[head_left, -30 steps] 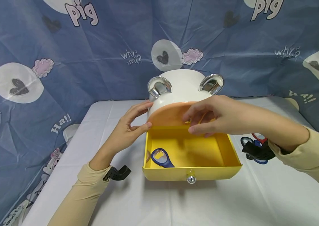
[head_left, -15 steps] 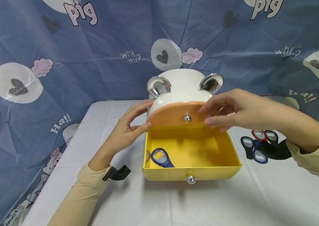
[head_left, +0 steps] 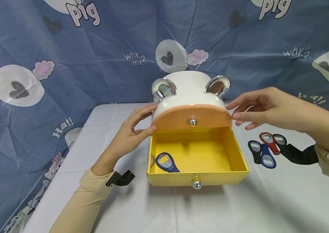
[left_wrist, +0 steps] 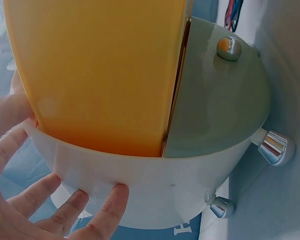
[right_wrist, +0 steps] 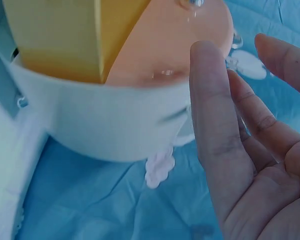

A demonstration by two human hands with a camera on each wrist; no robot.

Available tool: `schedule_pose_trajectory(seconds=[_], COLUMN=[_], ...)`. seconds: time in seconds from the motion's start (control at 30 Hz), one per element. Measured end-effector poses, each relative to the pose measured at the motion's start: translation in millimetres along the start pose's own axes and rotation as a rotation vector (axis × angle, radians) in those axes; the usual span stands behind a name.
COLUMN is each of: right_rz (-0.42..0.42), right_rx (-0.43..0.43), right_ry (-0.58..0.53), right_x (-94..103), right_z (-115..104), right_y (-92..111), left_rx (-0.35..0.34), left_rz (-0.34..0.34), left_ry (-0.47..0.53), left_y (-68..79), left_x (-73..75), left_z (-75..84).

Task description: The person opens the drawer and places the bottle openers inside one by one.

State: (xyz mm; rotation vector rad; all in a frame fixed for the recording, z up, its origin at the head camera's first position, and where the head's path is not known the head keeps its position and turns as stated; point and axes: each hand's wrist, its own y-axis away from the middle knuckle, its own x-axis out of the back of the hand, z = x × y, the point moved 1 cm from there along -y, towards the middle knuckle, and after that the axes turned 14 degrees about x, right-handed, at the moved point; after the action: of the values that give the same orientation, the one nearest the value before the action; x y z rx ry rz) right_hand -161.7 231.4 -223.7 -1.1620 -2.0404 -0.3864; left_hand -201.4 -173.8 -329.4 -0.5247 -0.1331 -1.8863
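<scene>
A white storage box [head_left: 189, 84] with shiny chrome ears has its yellow drawer [head_left: 197, 178] pulled out; the peach drawer [head_left: 174, 120] above it is closed. A blue bottle opener [head_left: 167, 162] lies at the left inside the yellow drawer, with part of another round rim beside it. My left hand [head_left: 130, 131] rests on the box's left side, its fingertips [left_wrist: 115, 200] against the white wall. At the box's right side, my right hand [head_left: 266, 108] holds nothing, fingers loosely spread, fingertips close to the edge of the peach front.
Several bottle openers, including a red one [head_left: 269, 141] and a blue one [head_left: 268, 158], lie on the white-covered table [head_left: 205, 210] right of the box. A green drawer front [left_wrist: 215, 100] shows below the yellow drawer. Blue printed cloth [head_left: 109, 48] hangs behind.
My right hand has moved right, from in front of the peach drawer to the box's right side, uncovering the knob and the bottle openers. The left hand stays in place.
</scene>
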Motion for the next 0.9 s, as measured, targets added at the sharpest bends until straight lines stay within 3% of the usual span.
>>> schedule_pose_trajectory(seconds=[0.43,0.9], right_rz=[0.106,0.127], right_rx=[-0.070,-0.171], right_ry=[-0.007,-0.058], right_x=[20.8,36.2], right_z=[45.0,98.8], right_y=[16.4,28.0], left_rx=[-0.002,0.000], left_rz=[0.002,0.005], left_ry=[-0.009,-0.015], left_y=[-0.4,-0.3], left_x=[-0.2,-0.2], left_z=[-0.8,-0.8])
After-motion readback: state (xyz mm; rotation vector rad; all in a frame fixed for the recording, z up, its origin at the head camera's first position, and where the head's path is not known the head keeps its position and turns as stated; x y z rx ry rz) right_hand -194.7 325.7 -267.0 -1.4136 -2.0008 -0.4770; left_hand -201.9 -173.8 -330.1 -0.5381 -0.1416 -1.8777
